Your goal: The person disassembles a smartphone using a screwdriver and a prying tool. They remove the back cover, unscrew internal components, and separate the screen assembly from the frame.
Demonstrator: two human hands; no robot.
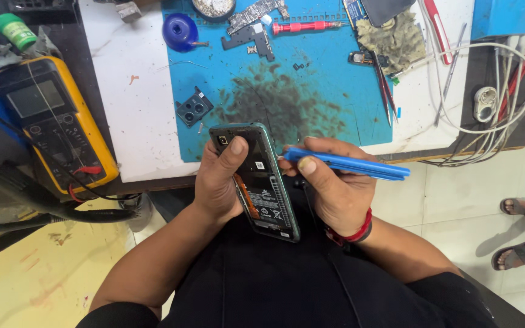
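My left hand [219,179] grips an opened phone [262,188] with its back cover off, thumb pressed near the top by the camera hole. The black battery and an orange strip show inside the dark green frame. My right hand [329,188] holds a flat blue plastic pry tool [353,165], its tip at the phone's right edge. A red thread band circles my right wrist. Both hands hover over my lap, just below the bench edge.
A blue work mat [311,73] with a dark stain carries a camera cover piece [194,110], a circuit board [253,15], a red screwdriver [302,27] and a blue bottle [180,31]. A yellow multimeter [56,121] lies left. White cables [493,115] and tweezers lie right. Another person's sandalled feet [521,234] stand at right.
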